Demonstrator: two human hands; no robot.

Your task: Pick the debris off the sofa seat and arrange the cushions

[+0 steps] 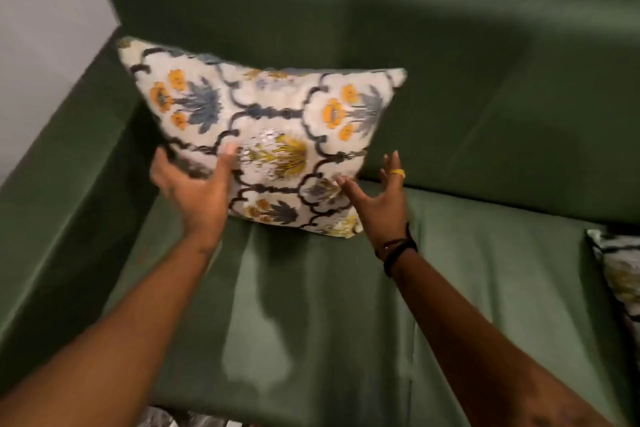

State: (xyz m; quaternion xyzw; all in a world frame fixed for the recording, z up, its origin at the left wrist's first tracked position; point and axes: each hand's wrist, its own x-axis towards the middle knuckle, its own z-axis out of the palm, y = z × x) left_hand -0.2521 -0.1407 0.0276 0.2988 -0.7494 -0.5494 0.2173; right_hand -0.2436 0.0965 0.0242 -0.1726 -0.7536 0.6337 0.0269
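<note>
I am on the cushion-arranging part of the job. The floral cushion (263, 135) stands on its lower edge at the left end of the green sofa (485, 87), leaning toward the backrest near the left armrest (59, 184). My left hand (194, 187) clasps its lower left corner — thumb spread across the printed face, fingers curled round the edge behind. My right hand (381, 194) is spread wide with fingers apart, palm turned toward the cushion's lower right corner; a fingertip looks to be just at the fabric, but the blur keeps me from saying whether it truly touches. It grips nothing.

The seat (329, 305) in front of me shows only folds and sheen in the cover; I can make out no debris on the part I see, so I judge that the picking-up is done or lies elsewhere. A second patterned cushion (620, 274) pokes in at the right edge, lying on the seat, well apart from the first.

Next I would need to settle this cushion squarely into the corner — let go once it stands on its own — and then reach across for the other one and set it up at the far end.
</note>
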